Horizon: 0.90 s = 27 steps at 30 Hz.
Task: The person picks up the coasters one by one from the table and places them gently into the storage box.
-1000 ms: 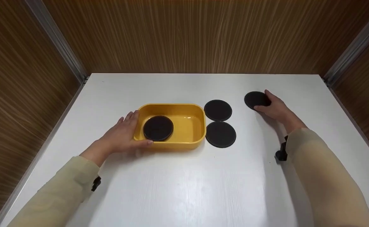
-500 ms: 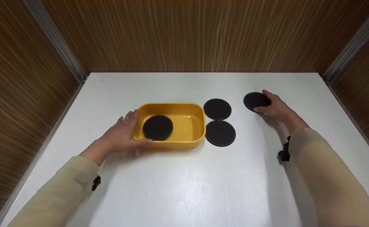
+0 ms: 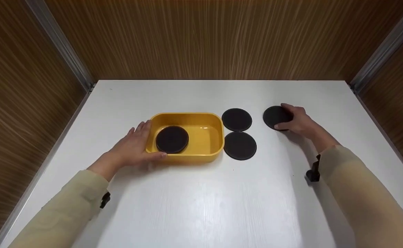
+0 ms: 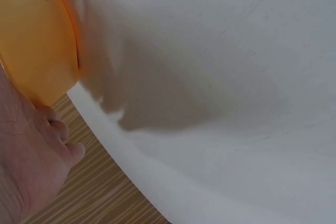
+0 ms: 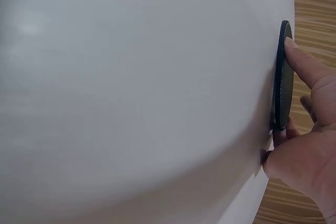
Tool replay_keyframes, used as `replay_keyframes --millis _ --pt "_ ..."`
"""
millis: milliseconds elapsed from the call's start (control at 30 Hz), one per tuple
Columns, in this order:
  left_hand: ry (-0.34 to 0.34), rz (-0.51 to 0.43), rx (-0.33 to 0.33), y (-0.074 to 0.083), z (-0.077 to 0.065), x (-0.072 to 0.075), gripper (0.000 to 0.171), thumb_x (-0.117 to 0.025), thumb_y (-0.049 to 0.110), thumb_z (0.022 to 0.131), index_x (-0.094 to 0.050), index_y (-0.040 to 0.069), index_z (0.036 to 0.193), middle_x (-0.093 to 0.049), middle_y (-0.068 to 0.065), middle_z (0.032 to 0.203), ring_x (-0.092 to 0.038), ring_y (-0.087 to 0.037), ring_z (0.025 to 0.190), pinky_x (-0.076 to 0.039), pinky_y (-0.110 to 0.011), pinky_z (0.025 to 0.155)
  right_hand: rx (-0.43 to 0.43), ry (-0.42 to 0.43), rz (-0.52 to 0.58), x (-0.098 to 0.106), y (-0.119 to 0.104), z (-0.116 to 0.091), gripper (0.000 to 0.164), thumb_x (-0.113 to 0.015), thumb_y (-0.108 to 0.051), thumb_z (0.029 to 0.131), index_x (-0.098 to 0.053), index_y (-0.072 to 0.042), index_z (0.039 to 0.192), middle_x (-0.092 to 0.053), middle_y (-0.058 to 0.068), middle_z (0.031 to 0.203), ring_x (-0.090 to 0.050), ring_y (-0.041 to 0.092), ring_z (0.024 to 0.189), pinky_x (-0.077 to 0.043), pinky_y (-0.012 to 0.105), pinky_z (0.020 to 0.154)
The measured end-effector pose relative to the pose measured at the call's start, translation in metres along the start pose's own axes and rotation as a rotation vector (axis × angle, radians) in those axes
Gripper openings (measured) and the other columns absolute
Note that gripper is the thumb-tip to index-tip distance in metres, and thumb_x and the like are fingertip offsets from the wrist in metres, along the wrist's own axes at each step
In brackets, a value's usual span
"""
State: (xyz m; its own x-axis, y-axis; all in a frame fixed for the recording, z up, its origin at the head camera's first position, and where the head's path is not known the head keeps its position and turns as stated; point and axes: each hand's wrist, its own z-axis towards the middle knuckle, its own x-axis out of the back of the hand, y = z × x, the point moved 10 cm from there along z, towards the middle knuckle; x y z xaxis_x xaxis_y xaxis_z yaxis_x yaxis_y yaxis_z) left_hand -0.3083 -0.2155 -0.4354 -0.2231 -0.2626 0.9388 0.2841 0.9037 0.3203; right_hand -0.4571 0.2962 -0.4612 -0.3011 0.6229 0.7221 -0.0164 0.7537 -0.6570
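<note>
A white rectangular table (image 3: 201, 203) fills the lower frame. Left of centre, a yellow rounded-rectangular plastic box (image 3: 194, 158), its left end clasped by the left hand (image 3: 132, 146); right of centre, the right hand (image 3: 299, 122) pinches a flat round black disc (image 3: 273, 116), perhaps slightly raised.

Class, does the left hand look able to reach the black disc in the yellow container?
Probably yes: the left hand holds the yellow container near the black disc, and nothing covers the open top.
</note>
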Motion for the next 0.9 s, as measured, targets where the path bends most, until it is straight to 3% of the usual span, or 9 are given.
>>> replay_keyframes --millis 333,600,900 --pt "0.010 -0.001 0.002 -0.001 0.001 0.001 0.132 -0.058 0.083 0.089 0.001 -0.005 0.167 -0.008 -0.027 0.174 -0.008 -0.043 0.161 -0.007 -0.058 0.130 0.016 -0.035 0.050 -0.001 -0.003 -0.019 0.088 -0.084 -0.022 0.094 -0.035 -0.007 0.164 -0.037 0.037 0.160 -0.036 0.048 0.149 -0.032 0.058 0.121" --pt "0.021 -0.010 0.005 -0.004 0.004 0.001 0.133 -0.059 0.084 0.088 0.000 -0.004 0.168 -0.010 -0.026 0.174 -0.010 -0.042 0.161 -0.007 -0.056 0.131 0.017 -0.052 0.020 0.005 -0.003 -0.027 0.073 -0.079 -0.026 0.098 -0.045 -0.008 0.160 -0.053 0.036 0.143 -0.055 0.043 0.130 -0.042 0.049 0.107" --pt "0.016 -0.019 0.008 -0.004 0.004 0.001 0.133 -0.059 0.084 0.088 0.000 -0.005 0.167 -0.009 -0.027 0.174 -0.008 -0.042 0.162 -0.007 -0.057 0.130 0.052 -0.060 -0.021 0.012 -0.014 -0.035 0.069 -0.081 -0.036 0.097 -0.054 -0.011 0.155 -0.066 0.029 0.129 -0.059 0.032 0.118 -0.045 0.038 0.094"
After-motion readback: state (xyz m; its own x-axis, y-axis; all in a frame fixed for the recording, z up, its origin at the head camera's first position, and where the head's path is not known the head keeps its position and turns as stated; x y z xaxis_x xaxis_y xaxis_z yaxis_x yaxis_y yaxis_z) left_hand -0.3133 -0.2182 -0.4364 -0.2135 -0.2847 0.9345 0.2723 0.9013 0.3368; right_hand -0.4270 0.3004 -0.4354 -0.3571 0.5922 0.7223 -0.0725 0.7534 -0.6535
